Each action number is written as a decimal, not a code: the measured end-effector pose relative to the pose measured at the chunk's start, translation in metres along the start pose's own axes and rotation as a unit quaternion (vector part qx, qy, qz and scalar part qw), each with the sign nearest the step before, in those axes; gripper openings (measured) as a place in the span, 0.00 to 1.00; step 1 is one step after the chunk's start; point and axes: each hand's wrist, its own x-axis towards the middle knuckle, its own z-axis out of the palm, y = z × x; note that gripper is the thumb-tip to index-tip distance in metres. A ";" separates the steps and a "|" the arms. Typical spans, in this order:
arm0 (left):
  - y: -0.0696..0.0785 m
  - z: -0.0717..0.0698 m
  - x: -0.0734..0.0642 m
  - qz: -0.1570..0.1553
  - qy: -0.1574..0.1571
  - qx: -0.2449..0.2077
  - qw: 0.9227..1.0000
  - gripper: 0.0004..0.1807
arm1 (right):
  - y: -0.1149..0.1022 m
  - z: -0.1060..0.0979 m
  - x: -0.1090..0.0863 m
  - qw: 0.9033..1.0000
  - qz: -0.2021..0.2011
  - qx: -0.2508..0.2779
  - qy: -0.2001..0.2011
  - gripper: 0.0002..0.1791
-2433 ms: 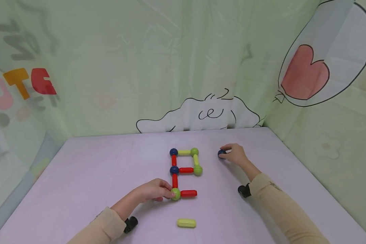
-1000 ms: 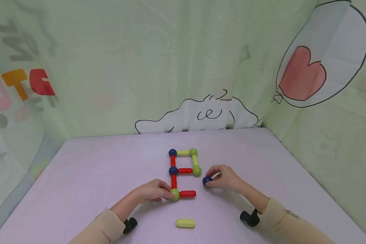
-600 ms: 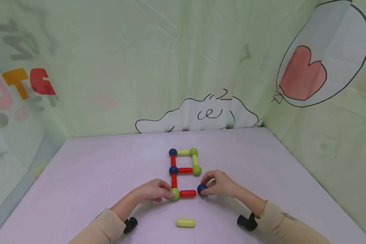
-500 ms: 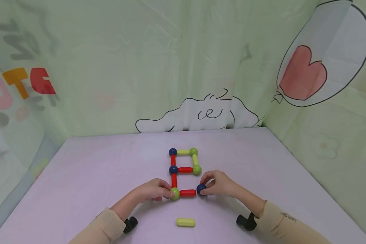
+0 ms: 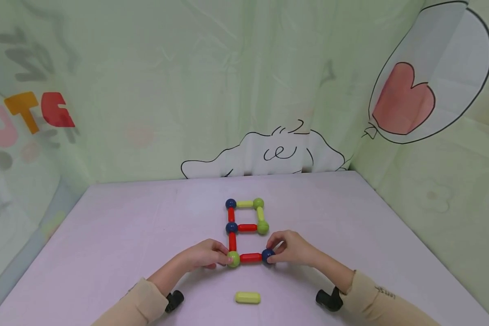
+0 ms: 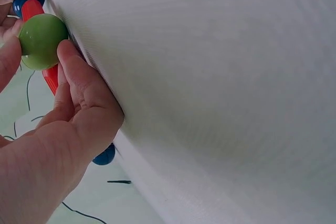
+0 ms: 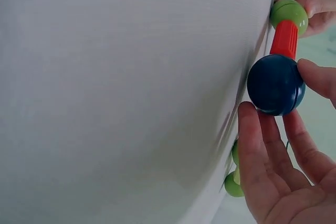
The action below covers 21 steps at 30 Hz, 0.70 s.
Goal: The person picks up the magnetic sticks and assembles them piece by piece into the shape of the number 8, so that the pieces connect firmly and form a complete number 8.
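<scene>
My left hand [image 5: 205, 254] pinches a green ball [image 6: 44, 42] at the near left corner of a ball-and-rod figure on the table. From that ball a red rod [image 5: 251, 258] runs right and meets a dark blue ball [image 7: 275, 84], which my right hand [image 5: 294, 248] holds between thumb and fingers. Another red rod [image 5: 232, 242] leads away to a blue ball [image 5: 231, 227]. Beyond it stands a closed square of red and yellow-green rods, with a blue ball [image 5: 230, 203] and two green balls [image 5: 258, 203] at its other corners.
A loose yellow-green rod [image 5: 247, 297] lies on the pale table [image 5: 126, 226], nearer than the figure. Printed cloth walls [image 5: 146, 90] rise behind and at both sides. A black wrist camera [image 5: 329, 299] sits at my right cuff, another [image 5: 174, 301] at my left.
My right hand has brought the blue ball from the far right toward me and leftward, up to the free end of the near red rod. My left hand stays on the green ball.
</scene>
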 end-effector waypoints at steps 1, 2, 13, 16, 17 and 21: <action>0.000 0.000 0.000 0.000 0.000 0.000 1.000 0.15 | 0.000 0.000 0.000 1.000 0.000 0.000 -0.001 0.13; 0.000 0.000 0.000 0.001 0.000 0.000 1.000 0.15 | -0.001 0.000 -0.001 1.000 0.001 -0.001 -0.001 0.13; 0.000 0.000 0.000 0.005 -0.002 -0.004 1.000 0.14 | -0.008 0.003 -0.004 0.997 -0.031 -0.060 0.042 0.12; 0.000 0.000 0.000 0.005 0.000 -0.005 1.000 0.14 | -0.015 0.005 -0.007 0.995 -0.045 -0.066 0.054 0.11; 0.000 0.000 0.000 0.005 0.000 -0.005 1.000 0.14 | -0.017 0.006 -0.008 0.995 -0.050 -0.065 0.054 0.12; 0.001 0.000 -0.001 0.003 0.002 -0.001 1.000 0.15 | -0.024 0.011 -0.011 0.995 -0.071 -0.052 0.045 0.12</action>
